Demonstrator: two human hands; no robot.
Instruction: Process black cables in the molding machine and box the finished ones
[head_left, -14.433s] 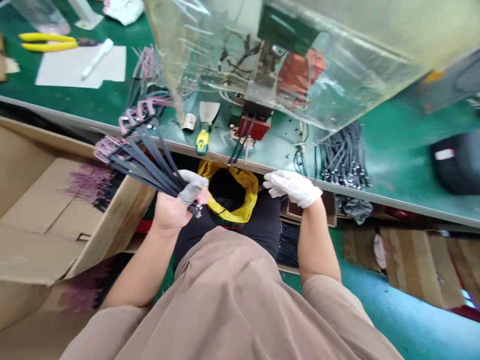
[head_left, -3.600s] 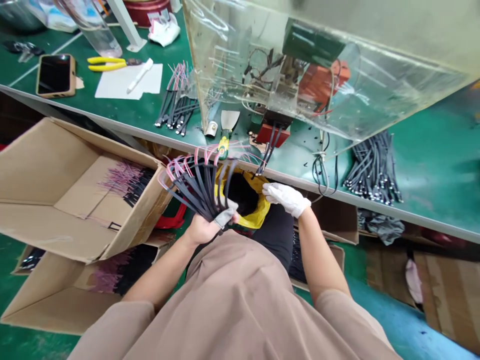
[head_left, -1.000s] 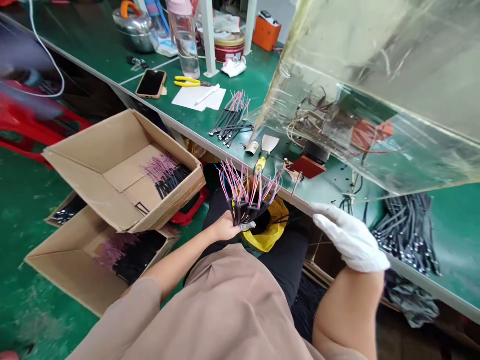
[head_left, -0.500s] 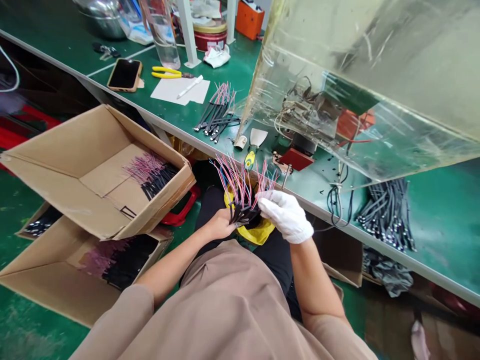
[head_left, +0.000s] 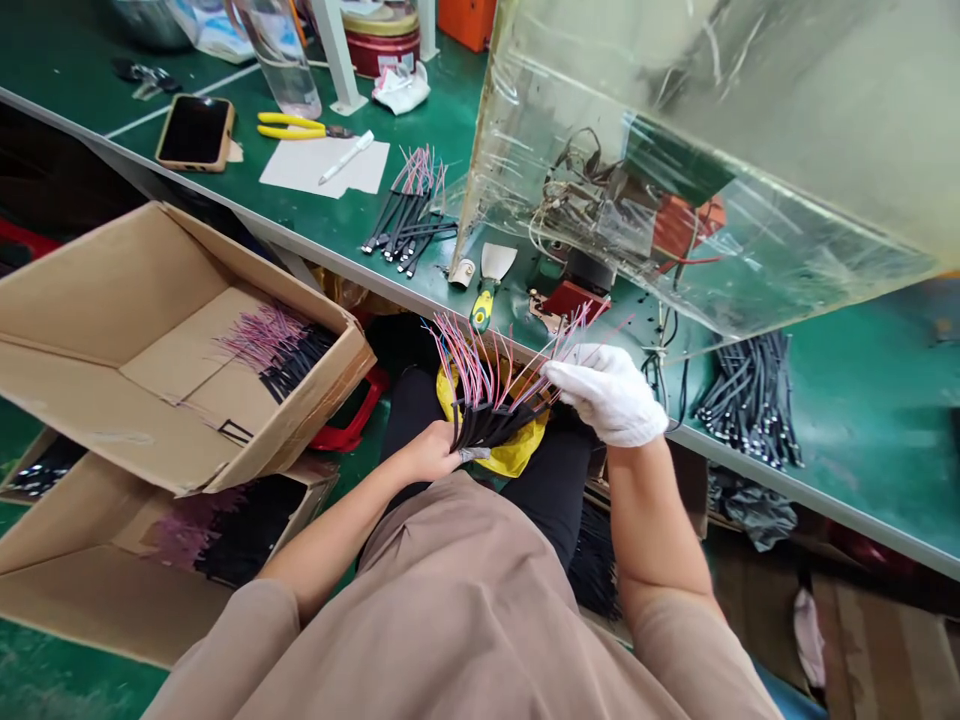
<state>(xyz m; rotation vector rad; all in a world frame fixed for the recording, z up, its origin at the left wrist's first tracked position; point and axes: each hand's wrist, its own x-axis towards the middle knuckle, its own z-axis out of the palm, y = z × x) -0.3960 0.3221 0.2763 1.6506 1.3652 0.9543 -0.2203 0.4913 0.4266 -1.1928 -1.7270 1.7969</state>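
Pink wires fan up and outward from a bunch of black cables, held over the lap, just off the table edge, with a yellow bag behind. Left hand: grip closed round the cables low down, grey cover showing at the fingers. Presumably held low so the wire ends stand free and spread; cables side by side, strands easier to tell apart.

Right hand, white glove: grip pinched on some wires at the right of the fan, drawing them aside from the rest. How many, cannot tell. Light fingertip hold, likely because strands are thin and bend easily; the left takes the bulk.

Open box at left, mouth tilted towards the person; more cables inside, wires all pointing one way, probably to keep them untangled. Small pile on table, wire ends away from the person. Larger pile at right, metal ends to the near edge, perhaps for easy reach. Scraper lies handle nearest the person, beside a clear guard; handy placing, it seems.
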